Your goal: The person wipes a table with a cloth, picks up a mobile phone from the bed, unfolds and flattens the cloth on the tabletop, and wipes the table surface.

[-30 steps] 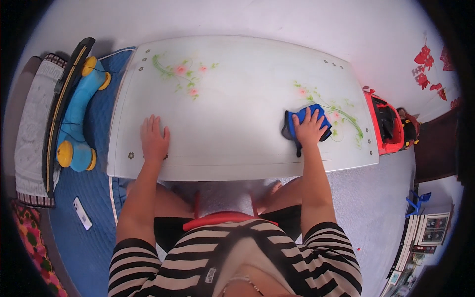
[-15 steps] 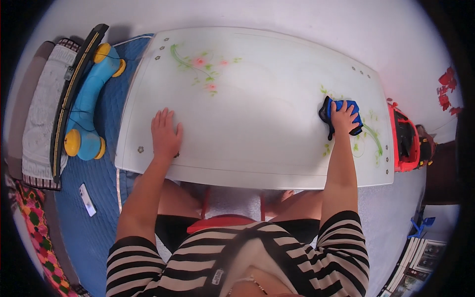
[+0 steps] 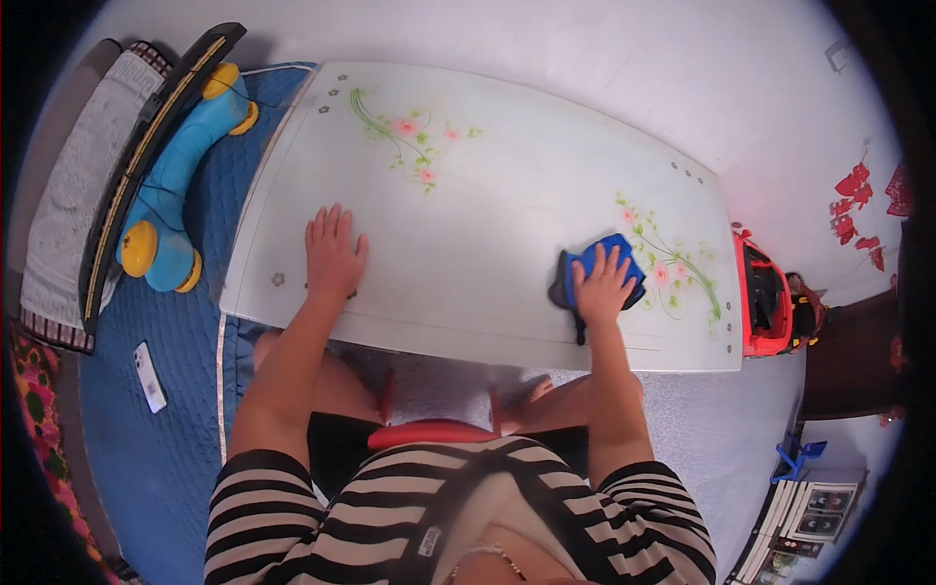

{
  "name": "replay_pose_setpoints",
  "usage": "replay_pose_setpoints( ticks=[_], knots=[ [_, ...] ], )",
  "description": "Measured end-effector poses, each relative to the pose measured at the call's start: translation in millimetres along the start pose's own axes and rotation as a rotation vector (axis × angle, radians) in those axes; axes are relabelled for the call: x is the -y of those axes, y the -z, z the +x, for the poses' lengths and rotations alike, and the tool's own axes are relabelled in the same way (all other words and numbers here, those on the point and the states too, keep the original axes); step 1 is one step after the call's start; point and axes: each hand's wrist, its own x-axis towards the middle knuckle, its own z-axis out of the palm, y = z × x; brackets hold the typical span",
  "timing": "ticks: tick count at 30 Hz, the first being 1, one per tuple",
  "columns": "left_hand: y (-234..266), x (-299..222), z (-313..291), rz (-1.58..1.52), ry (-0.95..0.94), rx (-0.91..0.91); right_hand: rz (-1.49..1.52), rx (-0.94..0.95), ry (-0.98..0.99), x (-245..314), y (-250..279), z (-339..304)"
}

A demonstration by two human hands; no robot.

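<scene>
My right hand (image 3: 604, 284) holds a blue cloth (image 3: 616, 251) with black edging down on the white tabletop, its fingers spread over the top. Part of the cloth is hidden beneath the palm, and a dark flap sticks out on its left side. The table (image 3: 468, 244) has a pale glossy top with printed pink flowers and green stems at the far left and at the right. On its left part my left hand (image 3: 334, 255) lies palm down, open, with nothing in it.
A blue quilted bed (image 3: 185, 370) at the left bears a phone (image 3: 149, 376), a blue-and-yellow toy (image 3: 175, 185) and a long dark keyboard-like thing (image 3: 156, 156). A red toy car (image 3: 765, 297) stands beyond the table's right edge. A red seat (image 3: 429, 432) is under me.
My right hand has slid the blue cloth left and a little nearer across the tabletop, uncovering the right-hand flowers. My left hand stays resting on the table. The view has turned slightly.
</scene>
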Motion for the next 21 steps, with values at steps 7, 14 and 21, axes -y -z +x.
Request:
replay_pose_setpoints(
  ticks=[7, 14, 21],
  knots=[
    [-2.2, -2.4, 0.9, 0.008, 0.057, 0.066, 0.132, 0.018, 0.265, 65.7, 37.0, -82.1],
    [-0.6, -4.9, 0.6, 0.002, 0.061, 0.072, 0.278, 0.002, 0.473, 132.0, 49.1, -72.9],
    [7.3, -9.0, 2.3, 0.028, 0.058, 0.103, 0.317, -0.165, 0.576, 209.0, 24.0, -1.3]
  ],
)
